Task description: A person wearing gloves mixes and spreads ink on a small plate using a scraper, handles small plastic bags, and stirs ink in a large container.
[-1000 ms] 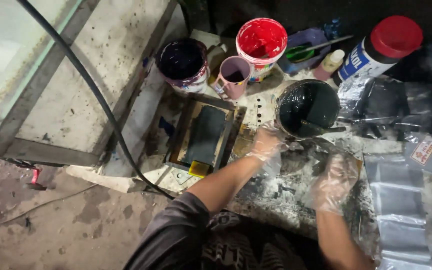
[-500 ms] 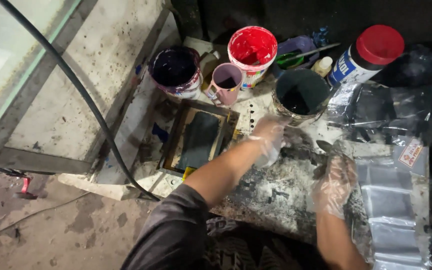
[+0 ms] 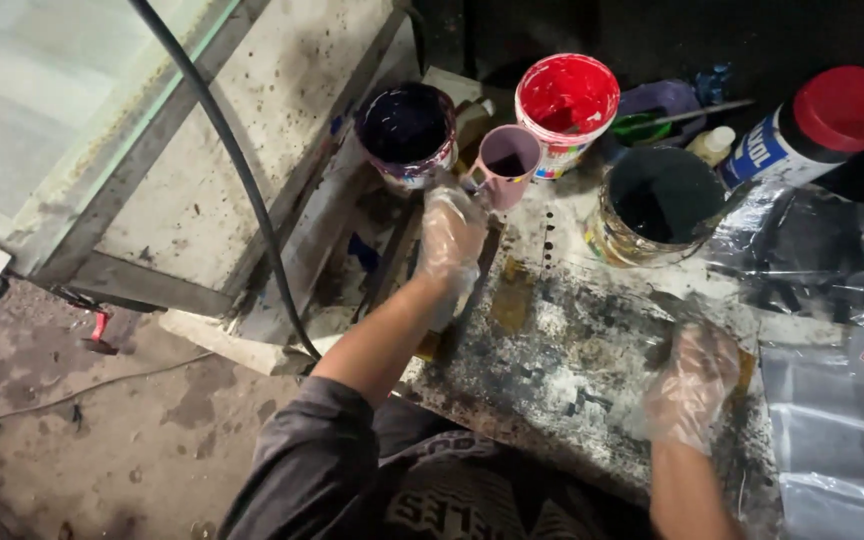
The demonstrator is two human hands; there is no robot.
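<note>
The left hand [image 3: 449,232], in a clear plastic glove, reaches to the small pink cup [image 3: 507,163]; its fingers touch the cup's near side by the handle, though whether they grip it cannot be told. Beside the pink cup on one side stands a tub of dark purple ink [image 3: 407,130], on the other a red-ink tub [image 3: 566,100], and farther along a tin of black ink [image 3: 652,205]. The gloved right hand [image 3: 692,380] lies loosely curled, holding nothing, on the stained worktop [image 3: 562,350] near that tin. A red-capped bottle [image 3: 812,130] lies beyond the tin.
</note>
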